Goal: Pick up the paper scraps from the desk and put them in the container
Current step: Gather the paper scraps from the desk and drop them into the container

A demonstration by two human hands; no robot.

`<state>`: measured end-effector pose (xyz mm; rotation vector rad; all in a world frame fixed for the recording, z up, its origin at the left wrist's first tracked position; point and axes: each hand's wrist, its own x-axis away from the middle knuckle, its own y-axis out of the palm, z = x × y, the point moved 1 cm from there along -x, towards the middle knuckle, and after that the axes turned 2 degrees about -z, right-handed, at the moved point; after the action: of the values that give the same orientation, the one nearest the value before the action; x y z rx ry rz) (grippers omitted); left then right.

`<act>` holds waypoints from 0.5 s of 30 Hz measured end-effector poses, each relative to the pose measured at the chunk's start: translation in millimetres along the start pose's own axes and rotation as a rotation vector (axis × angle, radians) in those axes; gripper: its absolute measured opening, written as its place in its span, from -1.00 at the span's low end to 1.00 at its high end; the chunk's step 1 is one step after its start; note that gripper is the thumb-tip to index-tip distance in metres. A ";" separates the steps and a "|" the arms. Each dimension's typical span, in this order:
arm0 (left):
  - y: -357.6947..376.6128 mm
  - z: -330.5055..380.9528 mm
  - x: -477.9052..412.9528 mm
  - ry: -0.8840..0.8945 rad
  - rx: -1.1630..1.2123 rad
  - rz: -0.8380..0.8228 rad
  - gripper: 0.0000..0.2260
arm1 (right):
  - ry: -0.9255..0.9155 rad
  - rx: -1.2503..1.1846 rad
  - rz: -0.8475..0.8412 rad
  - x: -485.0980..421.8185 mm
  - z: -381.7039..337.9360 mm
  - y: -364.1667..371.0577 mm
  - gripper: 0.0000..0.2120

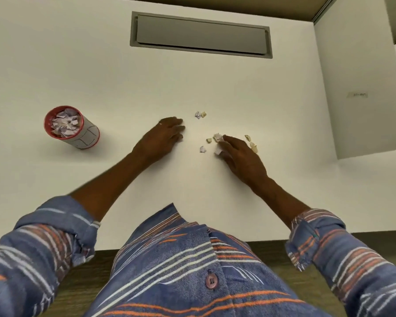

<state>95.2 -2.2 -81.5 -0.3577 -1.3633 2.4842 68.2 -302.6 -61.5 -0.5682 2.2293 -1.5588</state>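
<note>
Several small crumpled paper scraps lie on the white desk [192,83]: a pair [200,114] farther out, one [202,149] nearer me, a cluster [216,137] at my right fingertips, and more [252,144] beyond that hand. My right hand [240,156] rests palm down on the desk with fingers curled onto a white scrap [218,151]. My left hand [165,136] lies flat, fingers together, left of the scraps, holding nothing I can see. A red-rimmed white cylindrical container [72,128] stands at the left, filled with scraps.
A grey rectangular cable hatch [200,34] is set into the desk at the back. A white partition panel [361,92] rises on the right. The desk's front edge runs just before my striped shirt [181,266].
</note>
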 end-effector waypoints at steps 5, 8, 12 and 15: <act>18.6 8.6 39.5 0.011 -0.052 0.048 -0.64 | 0.044 0.012 -0.162 29.6 -4.1 10.3 -0.30; 26.3 14.1 54.4 -0.012 -0.010 0.117 -0.68 | 0.078 0.044 -0.182 29.3 -15.7 12.1 -0.17; 24.5 15.8 62.8 -0.053 0.094 0.162 -0.74 | 0.103 0.045 -0.175 19.1 -31.4 15.4 -0.21; 17.4 17.5 61.2 -0.091 0.102 0.165 -0.77 | 0.088 -0.007 -0.100 13.6 -39.8 21.8 -0.45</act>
<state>30.0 -2.6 -92.0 -0.3515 -1.2814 2.7244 33.8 -271.1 -69.9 -0.6329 2.3041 -1.6557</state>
